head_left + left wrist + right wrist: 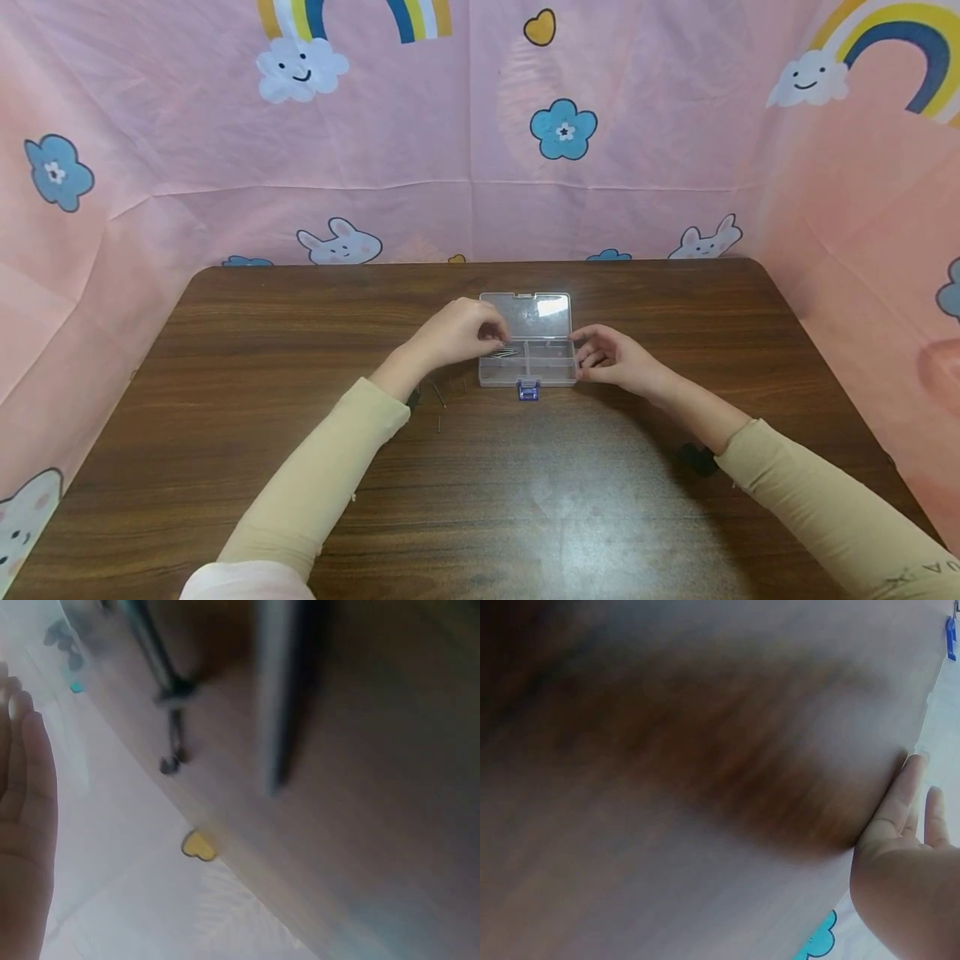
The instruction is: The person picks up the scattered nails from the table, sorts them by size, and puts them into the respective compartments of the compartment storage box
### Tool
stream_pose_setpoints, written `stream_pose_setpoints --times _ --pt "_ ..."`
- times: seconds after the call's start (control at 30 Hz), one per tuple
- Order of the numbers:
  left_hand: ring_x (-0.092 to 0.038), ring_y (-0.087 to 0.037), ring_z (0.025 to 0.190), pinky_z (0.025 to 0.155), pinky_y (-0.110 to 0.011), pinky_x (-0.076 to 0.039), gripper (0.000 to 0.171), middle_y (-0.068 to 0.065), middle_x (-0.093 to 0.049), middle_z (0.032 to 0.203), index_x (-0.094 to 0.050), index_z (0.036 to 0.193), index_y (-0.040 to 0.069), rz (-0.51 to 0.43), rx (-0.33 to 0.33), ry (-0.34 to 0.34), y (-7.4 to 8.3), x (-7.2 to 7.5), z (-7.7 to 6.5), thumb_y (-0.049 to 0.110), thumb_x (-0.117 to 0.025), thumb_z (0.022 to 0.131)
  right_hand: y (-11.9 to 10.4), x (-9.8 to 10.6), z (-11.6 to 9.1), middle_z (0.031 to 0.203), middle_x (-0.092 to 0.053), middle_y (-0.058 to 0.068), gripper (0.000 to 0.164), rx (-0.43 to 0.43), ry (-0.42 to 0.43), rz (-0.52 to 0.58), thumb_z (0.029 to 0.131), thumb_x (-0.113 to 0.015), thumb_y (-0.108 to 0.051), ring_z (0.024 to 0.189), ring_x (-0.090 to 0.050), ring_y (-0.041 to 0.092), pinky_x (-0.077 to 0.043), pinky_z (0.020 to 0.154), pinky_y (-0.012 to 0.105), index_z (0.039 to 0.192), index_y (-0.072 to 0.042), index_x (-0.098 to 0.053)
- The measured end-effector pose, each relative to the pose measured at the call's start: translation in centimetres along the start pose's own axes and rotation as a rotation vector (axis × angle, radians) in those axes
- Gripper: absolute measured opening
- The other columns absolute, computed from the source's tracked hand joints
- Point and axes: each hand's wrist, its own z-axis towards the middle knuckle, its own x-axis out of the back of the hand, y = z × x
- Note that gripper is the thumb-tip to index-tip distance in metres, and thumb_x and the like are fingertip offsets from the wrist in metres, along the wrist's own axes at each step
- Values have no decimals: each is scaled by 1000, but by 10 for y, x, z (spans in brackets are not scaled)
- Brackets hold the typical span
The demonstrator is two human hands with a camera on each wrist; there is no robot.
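Note:
A clear plastic compartment box [551,371] lies on the table with its lid [525,317] raised at the back and a blue clasp [528,390] in front. Several thin metal nails or screws [504,353] lie in its left compartment. Just above them is my left hand [459,332], fingers bent and thumb close to the fingertips; whether it pinches a piece is hidden. My right hand [618,360] touches the box's right side, its thumb extended in the right wrist view. Left of the box, loose thin metal pieces [438,394] lie on the table, blurred large in the left wrist view.
The brown wooden table [600,500] carries the box near its far middle. A pink printed cloth [420,125] hangs behind it and along both sides. A dark object [697,459] shows by the right wrist.

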Motion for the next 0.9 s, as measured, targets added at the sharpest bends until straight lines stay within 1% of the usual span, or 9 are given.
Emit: stream_pose_setpoints --times 0.1,0.23,0.3,0.4,0.53,0.9 --pt "-70 -16 90 83 -30 -61 9 -4 -79 102 -81 101 9 -3 11 16 -3 3 -4 4 -76 95 0 0 -1 112 -68 20 55 11 1 -1 94 -73 2 94 -66 8 -56 82 21 144 7 -50" --pt "-70 -17 91 84 -31 -62 10 -4 -78 103 -81 102 9 -3 48 33 -8 7 -11 4 -77 95 1 1 -2 109 -69 15 54 28 3 -2 94 -73 2 93 -66 8 -57 81 20 143 7 -50" --pt "-70 -17 91 85 -32 -62 10 -4 -78 103 -81 102 9 1 65 39 -10 9 -14 4 -77 94 1 1 -2 109 -69 16 54 23 5 -3 94 -73 2 93 -67 8 -57 81 20 143 7 -51" --pt "-70 -18 90 85 -33 -62 10 -4 -78 102 -81 101 9 5 80 46 -14 12 -19 3 -77 94 1 0 -1 112 -67 22 55 10 2 0 94 -73 2 94 -66 8 -57 82 20 144 7 -50" --pt "-70 -18 89 84 -34 -61 9 -4 -78 100 -81 99 9 11 87 52 -19 16 -26 3 -77 93 2 0 -1 115 -66 27 56 -6 3 0 95 -73 3 94 -65 8 -56 83 20 145 7 -50" --pt "-70 -19 86 82 -37 -61 8 -4 -77 97 -80 98 7 5 89 36 -32 25 -47 3 -78 91 0 1 0 116 -67 28 55 0 -3 -9 95 -72 3 95 -66 9 -56 83 21 145 8 -49"
